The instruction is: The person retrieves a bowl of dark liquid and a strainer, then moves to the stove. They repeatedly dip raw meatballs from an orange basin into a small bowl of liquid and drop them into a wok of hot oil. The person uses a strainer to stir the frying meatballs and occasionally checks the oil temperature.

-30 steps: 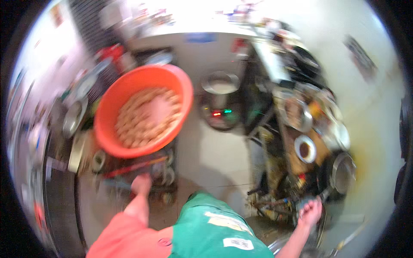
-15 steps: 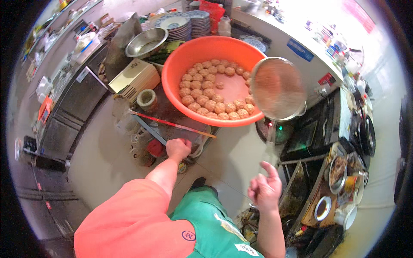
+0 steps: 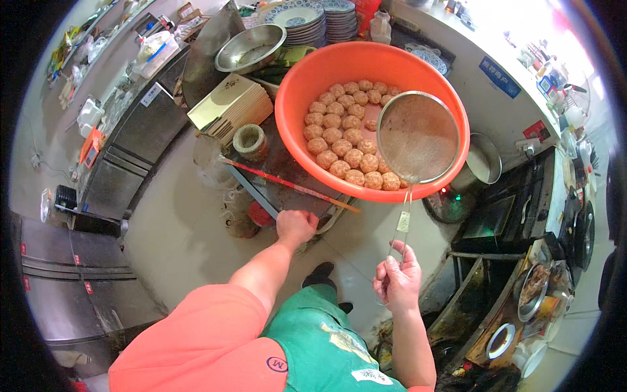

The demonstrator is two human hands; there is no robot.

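Observation:
My right hand (image 3: 400,277) is closed around the wire handle of a round fine-mesh strainer (image 3: 418,137). The strainer is held upright in front of the right side of a big orange basin (image 3: 297,140), covering part of its rim and contents. Inside the basin lie many raw meatballs (image 3: 332,135), packed along the left and front, with one small piece on bare plastic. At the front edge of the low table (image 3: 281,189), my left hand (image 3: 297,227) is a closed fist; what its fingers hold, if anything, is hidden.
A red stick (image 3: 287,183) lies across the table's front, beside a stone mortar (image 3: 250,142) and stacked boards (image 3: 238,104). Behind are a steel bowl (image 3: 251,49) and plates (image 3: 295,14). A pan (image 3: 483,160) sits right of the basin, near a dark oven (image 3: 499,209).
The strainer, blurred before, is now sharp and turned slightly, still before the basin's right side. The whole view has shifted, so the basin and table appear farther right.

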